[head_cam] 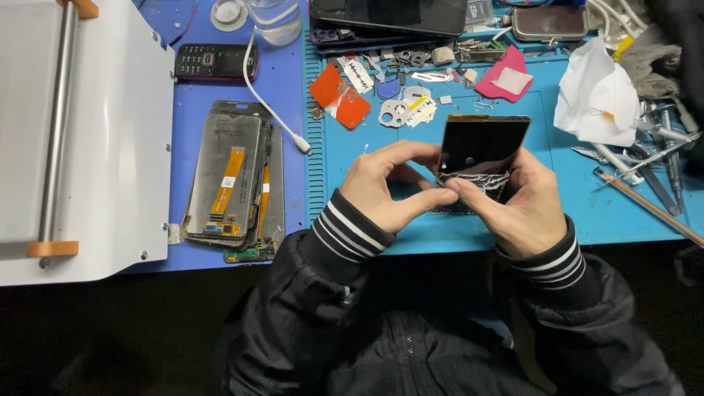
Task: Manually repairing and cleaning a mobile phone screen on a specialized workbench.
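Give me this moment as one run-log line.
left hand: pinching lower edge of phone screen panel | right hand: gripping same panel | panel: tilted above blue mat | lower end: cracked

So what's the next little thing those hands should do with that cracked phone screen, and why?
Probably keep peeling at the cracked lower edge. The left hand and right hand both pinch the phone screen just where white cracks spread, and its upper part looks whole, so a small, gentle lift there seems safest.

Two hands [385,187], three phone screens [480,150]
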